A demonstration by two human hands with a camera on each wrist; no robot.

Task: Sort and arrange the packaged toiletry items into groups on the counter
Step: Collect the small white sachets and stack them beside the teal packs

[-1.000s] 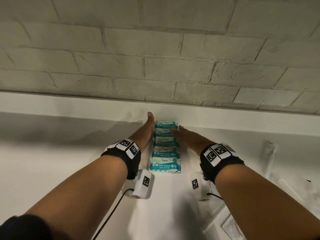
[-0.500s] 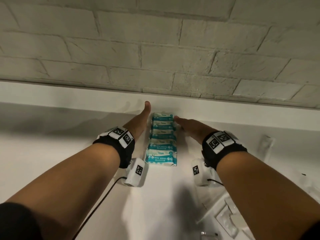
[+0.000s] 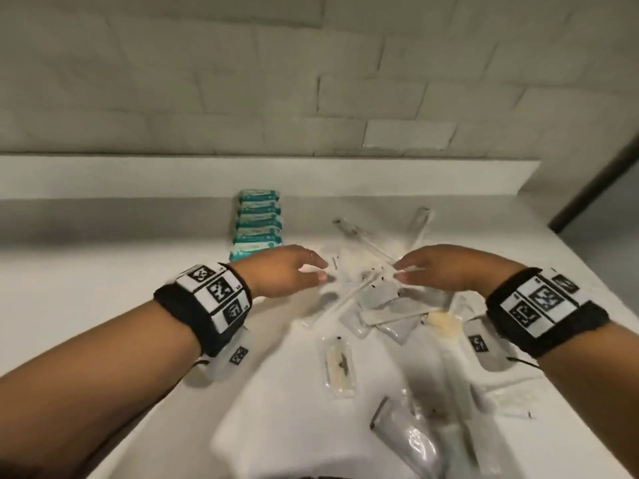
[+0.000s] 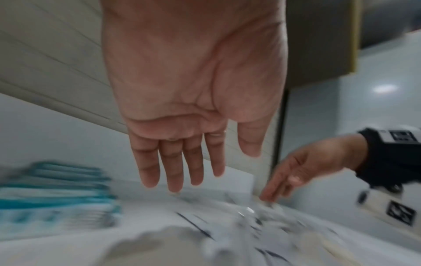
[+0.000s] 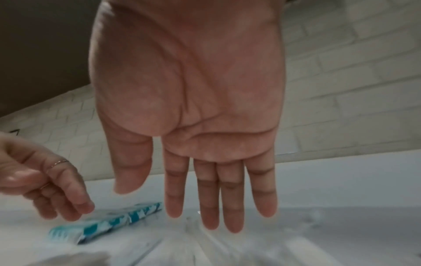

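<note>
A row of teal-and-white wipe packs (image 3: 257,224) lies against the counter's back ledge, also blurred in the left wrist view (image 4: 54,196) and the right wrist view (image 5: 107,221). To its right sprawls a loose pile of clear and white packaged toiletries (image 3: 377,305). My left hand (image 3: 294,271) hovers at the pile's left edge, fingers relaxed, holding nothing (image 4: 182,171). My right hand (image 3: 425,271) hovers over the pile's right part, fingers straight and empty (image 5: 205,207).
The white counter (image 3: 103,288) ends at a raised back ledge (image 3: 138,178) under a pale brick wall. More clear packets (image 3: 422,437) and a long sachet (image 3: 340,368) lie nearer me. A dark door frame (image 3: 594,191) stands at the far right.
Both hands have left the sides of the wipe-pack row and pulled back and to the right, over the loose pile. The view has swung right and down.
</note>
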